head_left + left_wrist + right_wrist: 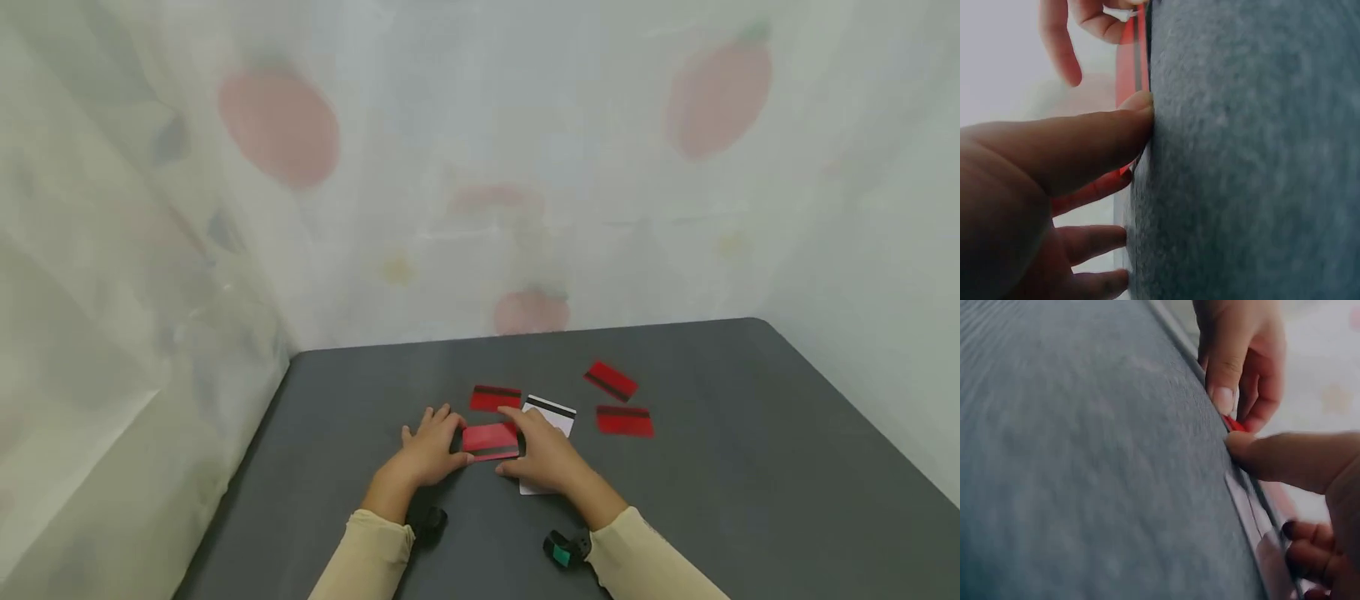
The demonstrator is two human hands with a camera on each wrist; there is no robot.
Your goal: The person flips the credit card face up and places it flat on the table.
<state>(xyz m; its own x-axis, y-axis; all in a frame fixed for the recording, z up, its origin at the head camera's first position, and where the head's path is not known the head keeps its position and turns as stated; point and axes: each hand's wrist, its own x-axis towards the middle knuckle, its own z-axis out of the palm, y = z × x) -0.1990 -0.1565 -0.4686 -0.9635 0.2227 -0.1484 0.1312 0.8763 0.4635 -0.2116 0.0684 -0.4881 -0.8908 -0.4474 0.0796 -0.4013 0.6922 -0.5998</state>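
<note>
A red card (pixel 490 440) with a dark magnetic stripe lies flat between the two hands. My left hand (pixel 427 454) pinches its left end, thumb at the near edge and index finger at the far edge, other fingers spread over the grey table. At the card's right end, my right hand (pixel 546 454) has thumb and index finger spread wider than the card. In the left wrist view, its fingers overlap the far end of the red card (pixel 1126 69). A white card (pixel 552 410) with a black stripe lies partly hidden beneath the right hand, and white card edge (pixel 534 489) shows below that palm.
Another red card (pixel 493 398) lies just beyond the hands. Two more red cards, one tilted (pixel 611 381) and one straighter (pixel 625 422), lie farther right. The grey table (pixel 712 500) meets a fruit-print curtain (pixel 420 167) at its back and left edges.
</note>
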